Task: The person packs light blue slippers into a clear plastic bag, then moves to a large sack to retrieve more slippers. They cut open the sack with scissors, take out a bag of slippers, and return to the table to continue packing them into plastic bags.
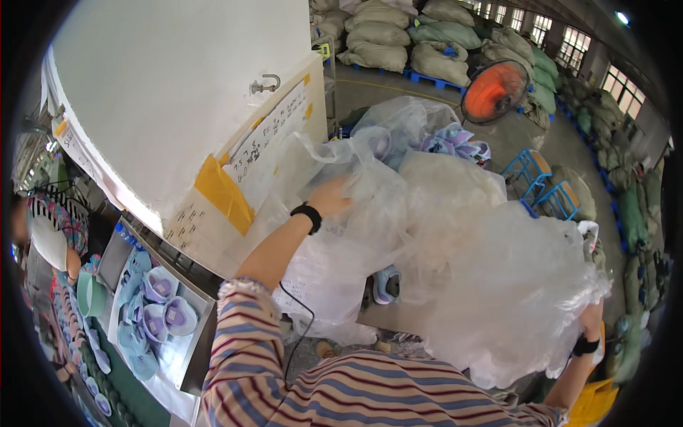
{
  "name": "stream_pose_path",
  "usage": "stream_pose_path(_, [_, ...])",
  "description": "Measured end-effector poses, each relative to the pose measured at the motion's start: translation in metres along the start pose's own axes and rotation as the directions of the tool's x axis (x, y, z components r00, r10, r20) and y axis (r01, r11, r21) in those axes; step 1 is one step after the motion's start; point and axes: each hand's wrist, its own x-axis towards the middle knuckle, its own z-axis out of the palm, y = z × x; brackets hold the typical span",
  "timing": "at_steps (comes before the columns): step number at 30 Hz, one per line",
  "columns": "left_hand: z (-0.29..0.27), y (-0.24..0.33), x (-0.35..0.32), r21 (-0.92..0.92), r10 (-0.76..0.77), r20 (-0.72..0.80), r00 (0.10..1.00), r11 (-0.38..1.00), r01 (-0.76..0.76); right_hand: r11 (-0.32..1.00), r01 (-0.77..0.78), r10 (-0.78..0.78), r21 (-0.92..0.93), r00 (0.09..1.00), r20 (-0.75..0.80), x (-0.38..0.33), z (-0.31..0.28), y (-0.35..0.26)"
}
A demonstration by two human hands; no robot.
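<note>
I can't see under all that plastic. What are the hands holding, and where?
Both hold the big clear plastic bag: the left hand grips its upper left part, the right hand its lower right edge.

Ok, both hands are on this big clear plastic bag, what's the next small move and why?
Probably draw the left hand back toward you to gather the slack. It rests on top of the clear plastic bag, which billows loose between it and the right hand gripping the far lower edge. Another bag of lilac pieces lies just beyond, so keep the pull short.
</note>
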Motion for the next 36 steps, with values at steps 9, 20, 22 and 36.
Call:
stream_pose_path(9, [-0.107, 0.047, 0.098, 0.256, -0.263, -0.063, 0.963, 0.928, 0.271, 0.927, 0.142, -0.162, 0.348, 0.986, 0.028, 0.062, -0.015, -0.179])
stream_pose_path(20, [-0.209, 0.186, 0.084, -0.099, 0.302, -0.706, 0.64, 0.854, -0.511, 0.875, 0.369, -0.444, 0.313, 0.869, 0.218, 0.081, 0.028, -0.145])
stream_pose_path(22, [-0.187, 0.222, 0.06, -0.348, 0.18, -0.651, 0.737, 0.792, -0.501, 0.797, 0.285, -0.373, 0.532, 0.926, 0.063, 0.09, 0.036, -0.189])
stream_pose_path(36, [-0.038, 0.147, 0.005, -0.581, 0.158, -0.131, 0.979, 0.788, -0.205, 0.977, -0.174, 0.141, 0.125, 0.962, 0.236, -0.059, 0.01, 0.005])
